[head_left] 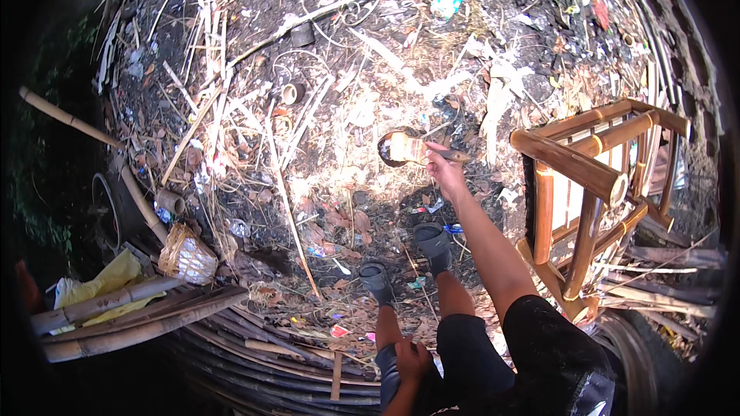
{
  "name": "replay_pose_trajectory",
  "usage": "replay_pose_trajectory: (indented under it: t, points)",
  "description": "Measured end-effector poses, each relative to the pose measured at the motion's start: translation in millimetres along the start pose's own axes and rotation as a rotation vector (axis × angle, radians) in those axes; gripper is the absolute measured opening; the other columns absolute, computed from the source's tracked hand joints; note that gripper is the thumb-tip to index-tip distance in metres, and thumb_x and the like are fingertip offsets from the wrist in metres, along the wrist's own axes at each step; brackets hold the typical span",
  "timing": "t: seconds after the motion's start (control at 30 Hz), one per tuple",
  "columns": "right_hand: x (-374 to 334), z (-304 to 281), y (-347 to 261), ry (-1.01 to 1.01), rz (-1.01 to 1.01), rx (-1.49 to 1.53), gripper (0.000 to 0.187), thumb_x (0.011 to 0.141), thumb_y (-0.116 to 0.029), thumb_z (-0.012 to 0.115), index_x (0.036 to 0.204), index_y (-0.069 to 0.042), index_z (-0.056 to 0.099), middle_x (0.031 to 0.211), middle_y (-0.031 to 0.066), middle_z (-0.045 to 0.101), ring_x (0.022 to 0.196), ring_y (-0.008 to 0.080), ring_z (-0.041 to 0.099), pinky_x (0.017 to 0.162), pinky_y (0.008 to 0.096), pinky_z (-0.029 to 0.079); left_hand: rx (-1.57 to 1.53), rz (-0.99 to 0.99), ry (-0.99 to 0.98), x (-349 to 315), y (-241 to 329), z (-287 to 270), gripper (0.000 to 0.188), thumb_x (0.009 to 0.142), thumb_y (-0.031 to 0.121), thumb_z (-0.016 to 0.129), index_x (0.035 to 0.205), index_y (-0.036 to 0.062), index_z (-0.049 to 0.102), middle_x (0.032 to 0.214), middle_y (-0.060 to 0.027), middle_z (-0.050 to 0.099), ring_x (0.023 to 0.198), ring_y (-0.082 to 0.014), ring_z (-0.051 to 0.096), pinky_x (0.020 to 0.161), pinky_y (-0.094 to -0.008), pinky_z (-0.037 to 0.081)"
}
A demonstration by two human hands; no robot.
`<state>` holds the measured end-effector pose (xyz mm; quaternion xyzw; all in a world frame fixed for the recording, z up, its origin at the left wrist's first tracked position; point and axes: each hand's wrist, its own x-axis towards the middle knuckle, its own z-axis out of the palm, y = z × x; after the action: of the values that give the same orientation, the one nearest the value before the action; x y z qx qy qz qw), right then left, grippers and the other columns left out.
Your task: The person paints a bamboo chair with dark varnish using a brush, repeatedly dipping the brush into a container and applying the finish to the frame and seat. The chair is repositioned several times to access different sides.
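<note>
My right hand point(445, 172) is closed around a wide flat paintbrush point(408, 148), its handle pointing right. The brush's pale bristle end lies over a small round container point(385, 156) on the ground, with dark contents showing at its left side. Whether the bristles touch the contents cannot be made out. Down by my left thigh, my left hand point(414, 358) rests on the leg in shadow, with nothing visible in it. To the right of my right arm stands a glossy brown bamboo chair-like frame point(586, 166) with a pale panel between its poles.
Bamboo strips point(289, 200) and leaves litter the ground. A woven basket point(189, 254) lies at the left, near a yellow sack point(104, 285) and split bamboo poles point(146, 327). Long poles point(285, 374) are stacked behind my sandalled feet point(433, 248).
</note>
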<state>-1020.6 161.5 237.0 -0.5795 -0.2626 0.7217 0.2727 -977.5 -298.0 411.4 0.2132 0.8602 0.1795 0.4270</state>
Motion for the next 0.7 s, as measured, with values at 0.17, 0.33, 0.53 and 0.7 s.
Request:
replay_pose_trajectory:
  t: [0.17, 0.33, 0.53, 0.7]
  points:
    - [-26, -27, 34, 0.094, -0.076, 0.573, 0.034, 0.090, -0.021, 0.064, 0.122, -0.008, 0.062, 0.091, 0.0022, 0.061, 0.079, 0.0133, 0.056, 0.065, 0.0281, 0.045, -0.051, 0.062, -0.075, 2, -25, -36, 0.027, 0.089, 0.015, 0.064, 0.111, -0.0019, 0.063, 0.089, -0.0132, 0.057, 0.075, -0.0240, 0.059, 0.068, -0.0350, 0.049]
    - [-153, -21, 31, -0.028, 0.005, 0.937, 0.037, 0.088, -0.033, 0.054, 0.119, -0.014, 0.058, 0.101, 0.0024, 0.062, 0.078, 0.0205, 0.053, 0.072, 0.0368, 0.046, -0.361, 0.117, -0.026, 15, -86, -71, 0.024, 0.093, 0.016, 0.062, 0.114, 0.0037, 0.059, 0.091, -0.0079, 0.059, 0.073, -0.0184, 0.058, 0.064, -0.0316, 0.049]
    - [-373, -53, -39, -0.287, -0.043, 1.088, 0.036, 0.087, -0.028, 0.054, 0.118, -0.010, 0.062, 0.126, 0.0115, 0.065, 0.115, 0.0306, 0.063, 0.094, 0.0509, 0.052, -0.374, -0.195, -0.137, 42, -122, -205, 0.010, 0.093, 0.021, 0.058, 0.096, 0.0125, 0.054, 0.071, -0.0017, 0.050, 0.053, -0.0124, 0.050, 0.044, -0.0279, 0.042]
    - [-538, -127, -84, -0.232, -0.257, 1.047, 0.034, 0.087, -0.030, 0.054, 0.114, -0.011, 0.062, 0.123, 0.0120, 0.065, 0.115, 0.0319, 0.063, 0.097, 0.0517, 0.050, -0.325, -0.384, -0.257, 65, -66, -292, 0.009, 0.091, 0.020, 0.058, 0.090, 0.0124, 0.054, 0.064, -0.0007, 0.047, 0.050, -0.0134, 0.047, 0.042, -0.0293, 0.039]
